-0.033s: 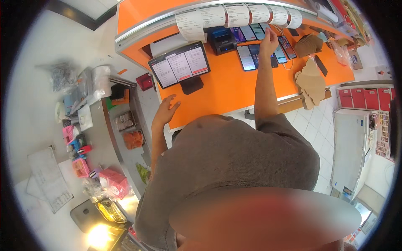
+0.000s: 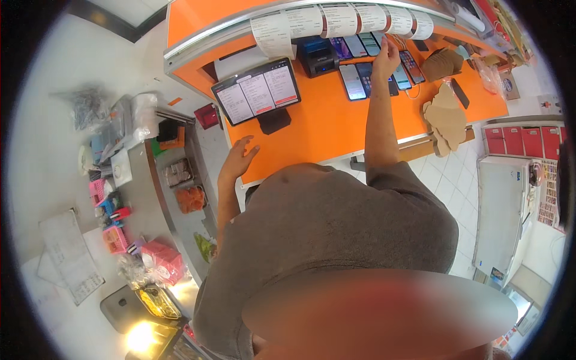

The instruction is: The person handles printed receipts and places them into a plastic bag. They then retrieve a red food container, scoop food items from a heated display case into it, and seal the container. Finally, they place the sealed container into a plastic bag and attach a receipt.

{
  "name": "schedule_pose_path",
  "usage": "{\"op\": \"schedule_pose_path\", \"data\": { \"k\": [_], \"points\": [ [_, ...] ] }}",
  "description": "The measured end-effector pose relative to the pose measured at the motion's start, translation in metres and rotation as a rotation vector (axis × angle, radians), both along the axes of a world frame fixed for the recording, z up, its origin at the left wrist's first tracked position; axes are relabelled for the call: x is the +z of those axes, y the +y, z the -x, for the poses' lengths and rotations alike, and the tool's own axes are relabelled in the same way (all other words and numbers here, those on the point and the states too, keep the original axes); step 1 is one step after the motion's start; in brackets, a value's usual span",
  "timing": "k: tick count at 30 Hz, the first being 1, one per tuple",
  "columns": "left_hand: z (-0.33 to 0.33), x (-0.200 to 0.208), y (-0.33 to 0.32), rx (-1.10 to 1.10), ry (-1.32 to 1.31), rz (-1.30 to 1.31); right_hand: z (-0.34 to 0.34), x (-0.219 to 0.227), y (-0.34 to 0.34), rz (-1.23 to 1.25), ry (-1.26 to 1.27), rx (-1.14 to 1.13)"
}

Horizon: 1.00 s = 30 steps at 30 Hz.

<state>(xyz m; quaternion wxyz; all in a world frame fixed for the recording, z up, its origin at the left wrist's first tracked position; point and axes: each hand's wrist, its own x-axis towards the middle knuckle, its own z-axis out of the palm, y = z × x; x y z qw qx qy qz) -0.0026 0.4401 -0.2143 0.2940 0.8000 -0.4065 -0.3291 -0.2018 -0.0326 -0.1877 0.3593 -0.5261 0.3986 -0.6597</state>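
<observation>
My left hand [image 2: 239, 160] rests at the left end of the orange counter [image 2: 324, 129], fingers spread and nothing in them. A tablet [image 2: 257, 93] on a dark stand shows three white panels just beyond it. My right hand [image 2: 387, 63] reaches over two rows of phones, index finger stretched out near a lit phone [image 2: 369, 44] in the far row; whether it touches the screen I cannot make out. In the near row lie a bright-screened phone [image 2: 353, 83] and a phone with a charging cable [image 2: 401, 78]. Part of that row is hidden by my right forearm.
Paper receipts [image 2: 339, 21] hang from the shelf edge above a black printer [image 2: 318, 57]. Brown cardboard pieces [image 2: 445, 120] and a dark phone [image 2: 460, 94] lie at the right. A steel worktop [image 2: 141, 198] with baskets and bags runs along the left wall. A white freezer [image 2: 499, 216] stands right.
</observation>
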Motion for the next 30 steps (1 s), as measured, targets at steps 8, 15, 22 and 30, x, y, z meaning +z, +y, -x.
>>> {"op": "schedule_pose_path", "data": {
  "k": [8,15,22,30],
  "points": [
    [0.022,-0.019,0.01,-0.005,0.081,-0.057,-0.002,0.023,-0.029,0.234,-0.007,0.041],
    [0.013,-0.016,0.01,0.008,0.082,0.023,0.011,0.051,-0.039,0.413,0.257,-0.145],
    [0.037,0.056,0.009,-0.019,0.38,0.404,-0.002,0.121,0.14,0.05,-0.503,0.406],
    [0.01,0.089,0.118,0.713,0.443,0.849,-0.146,0.039,0.432,-0.138,0.432,1.558]
  ]
}}
